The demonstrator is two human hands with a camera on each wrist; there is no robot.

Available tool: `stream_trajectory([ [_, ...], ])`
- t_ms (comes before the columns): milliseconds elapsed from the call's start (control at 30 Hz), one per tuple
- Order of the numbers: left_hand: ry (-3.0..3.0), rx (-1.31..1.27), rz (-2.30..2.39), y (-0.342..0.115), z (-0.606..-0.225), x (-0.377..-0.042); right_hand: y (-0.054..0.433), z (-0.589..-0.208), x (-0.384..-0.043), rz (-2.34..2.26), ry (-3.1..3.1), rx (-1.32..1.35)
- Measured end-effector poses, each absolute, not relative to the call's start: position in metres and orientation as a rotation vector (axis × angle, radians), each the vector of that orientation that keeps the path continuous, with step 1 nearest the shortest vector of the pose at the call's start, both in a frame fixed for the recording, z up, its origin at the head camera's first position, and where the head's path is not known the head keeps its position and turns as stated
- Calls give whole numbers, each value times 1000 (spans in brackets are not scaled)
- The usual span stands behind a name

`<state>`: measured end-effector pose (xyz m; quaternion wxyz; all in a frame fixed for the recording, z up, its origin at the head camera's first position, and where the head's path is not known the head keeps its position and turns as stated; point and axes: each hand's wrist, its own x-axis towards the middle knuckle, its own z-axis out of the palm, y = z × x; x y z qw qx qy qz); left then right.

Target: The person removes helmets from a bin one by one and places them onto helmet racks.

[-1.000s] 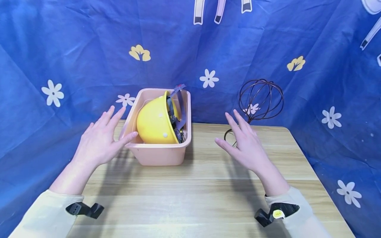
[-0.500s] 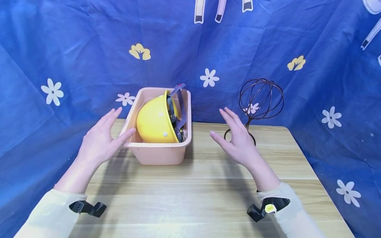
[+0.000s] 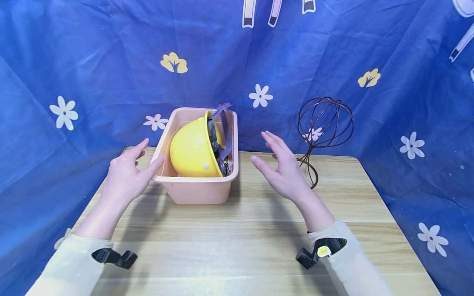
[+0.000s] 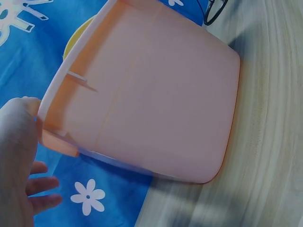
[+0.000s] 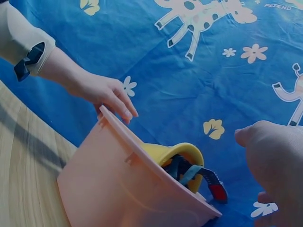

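A pink plastic bin [image 3: 196, 191] stands on the table, with a yellow hard hat [image 3: 192, 148] tipped on its side in it. The hat's inner straps face right, and its blue headband [image 3: 223, 109] pokes over the back rim. My left hand [image 3: 126, 174] is at the bin's left side, thumb at the rim and fingers loosely extended; the left wrist view shows several fingers [image 4: 45, 194] apart from the wall. To the right of the bin, my right hand [image 3: 285, 172] hovers with relaxed fingers and nothing in it. Behind it stands a dark wire whisk-shaped stand [image 3: 326, 123].
The wood-grain table [image 3: 222, 246] has a blue patterned cloth [image 3: 222, 53] hanging behind it and along both sides. Part of the wire stand's base is hidden by my right hand. Black wrist cameras sit on both sleeves.
My right hand has moved left, toward the bin, uncovering more of the wire stand's base. My left hand has shifted slightly right, its fingers bending a little. The bin stays put.
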<state>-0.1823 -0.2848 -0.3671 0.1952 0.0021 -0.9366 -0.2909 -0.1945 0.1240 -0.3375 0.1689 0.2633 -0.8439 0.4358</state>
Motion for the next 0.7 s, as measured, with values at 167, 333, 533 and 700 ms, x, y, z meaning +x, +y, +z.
stream_trajectory([
  [167,-2613,29,-918,-285,-372,-186,115,-340,-199,1327,-2382,757],
  [333,-2593,56,-985,-286,-376,-186,108,-340,-203,1418,-2379,747],
  [533,-2547,43,-999,-284,-374,-184,102,-339,-206,1480,-2372,752],
  [700,-2558,62,-1028,-281,-372,-185,95,-338,-209,1515,-2354,757],
])
